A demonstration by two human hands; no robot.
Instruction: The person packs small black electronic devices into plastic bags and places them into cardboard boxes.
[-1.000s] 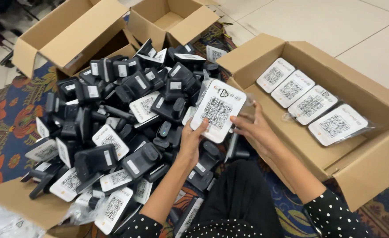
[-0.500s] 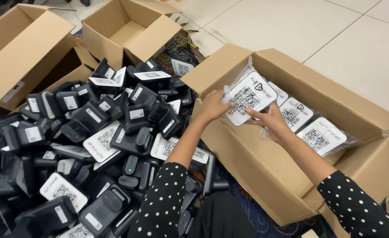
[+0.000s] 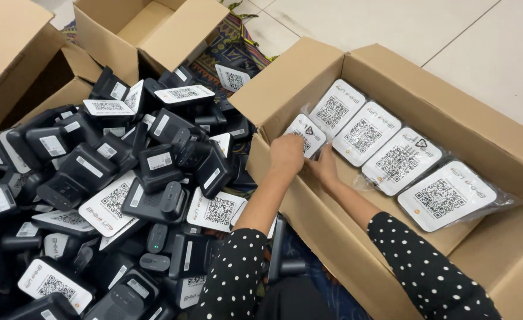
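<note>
Left hand (image 3: 287, 153): seen inside the large cardboard box (image 3: 309, 71), fingers curled over the near edge of a white bagged device (image 3: 304, 134); the device is gripped at its lower left corner.
Right hand (image 3: 325, 166): placed just beside the left hand, lower and to the right, against the same device; whether its fingers are closed on the device cannot be told, as they are partly hidden by the left hand.
Held device: a white rounded-square unit with a square black-and-white code on its face, wrapped in clear plastic; it lies at the left end of the box, touching both hands, directly above the knuckles in the view.
Row in box: four more bagged white units (image 3: 402, 160) are laid overlapping in a line running from the held device toward the right end of the box, each face up.
Box position: set on the floor (image 3: 392, 24), flaps raised, to the right of the person.
Pile (image 3: 125, 178): a heap of black devices and white coded panels is spread to the left of the box, well apart from both hands.
Sleeves (image 3: 421, 266): black with white dots, reaching to mid-forearm.
Other boxes: an open cardboard box (image 3: 149, 29) is seen behind the pile.
</note>
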